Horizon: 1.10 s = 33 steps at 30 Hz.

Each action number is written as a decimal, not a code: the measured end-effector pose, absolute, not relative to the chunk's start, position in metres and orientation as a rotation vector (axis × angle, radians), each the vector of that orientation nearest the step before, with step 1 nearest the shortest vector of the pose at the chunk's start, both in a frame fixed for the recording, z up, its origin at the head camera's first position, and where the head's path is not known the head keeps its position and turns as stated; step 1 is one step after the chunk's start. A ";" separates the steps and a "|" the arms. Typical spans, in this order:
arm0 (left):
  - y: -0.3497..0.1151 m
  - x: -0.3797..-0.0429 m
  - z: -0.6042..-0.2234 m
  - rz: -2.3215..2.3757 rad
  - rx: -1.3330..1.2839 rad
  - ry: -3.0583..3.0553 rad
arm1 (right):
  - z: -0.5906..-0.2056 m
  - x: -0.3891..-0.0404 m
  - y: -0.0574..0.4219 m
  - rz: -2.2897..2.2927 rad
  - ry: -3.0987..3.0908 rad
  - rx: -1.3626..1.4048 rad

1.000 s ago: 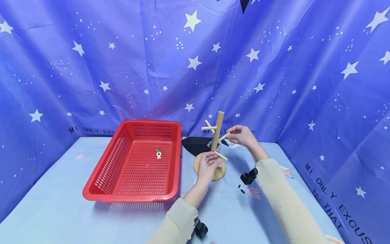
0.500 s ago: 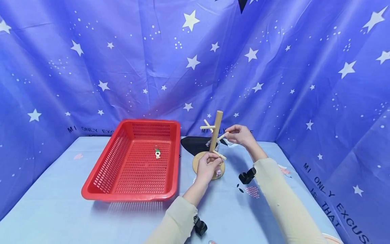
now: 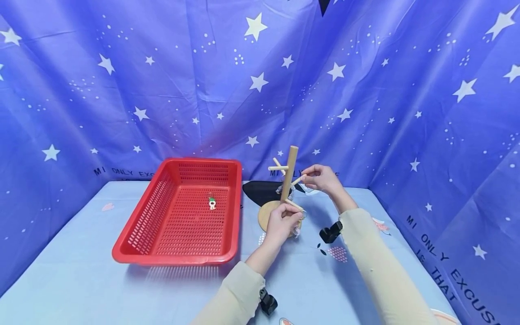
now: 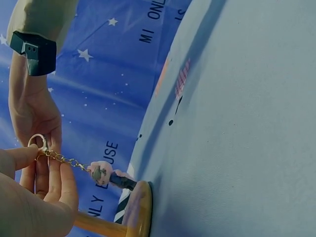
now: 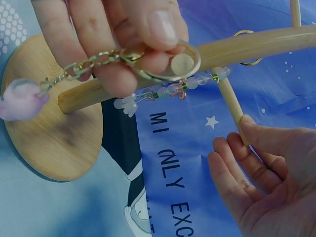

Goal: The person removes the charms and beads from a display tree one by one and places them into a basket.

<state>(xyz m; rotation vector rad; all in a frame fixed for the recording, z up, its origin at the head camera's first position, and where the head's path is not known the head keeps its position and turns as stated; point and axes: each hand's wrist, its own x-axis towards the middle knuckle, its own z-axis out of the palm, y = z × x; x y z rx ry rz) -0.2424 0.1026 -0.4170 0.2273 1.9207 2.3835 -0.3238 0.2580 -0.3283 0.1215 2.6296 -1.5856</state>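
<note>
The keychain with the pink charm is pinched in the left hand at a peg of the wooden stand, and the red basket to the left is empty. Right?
Not quite. The head view shows the red basket holds a small white and green item. The rest stands: the left hand pinches the keychain at a peg of the wooden stand.

Blue star-printed cloth backdrop (image 3: 365, 90) draped on three sides, pale blue printed tablecloth (image 3: 81, 280), even indoor light
</note>
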 end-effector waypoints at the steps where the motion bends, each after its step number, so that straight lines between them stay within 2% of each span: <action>1: 0.102 -0.242 -0.417 2.374 0.234 1.925 | -0.328 -0.324 0.258 -1.583 2.633 0.122; 33: 0.085 -0.220 -0.382 2.310 0.507 2.000 | -0.328 -0.322 0.258 -1.618 2.602 0.102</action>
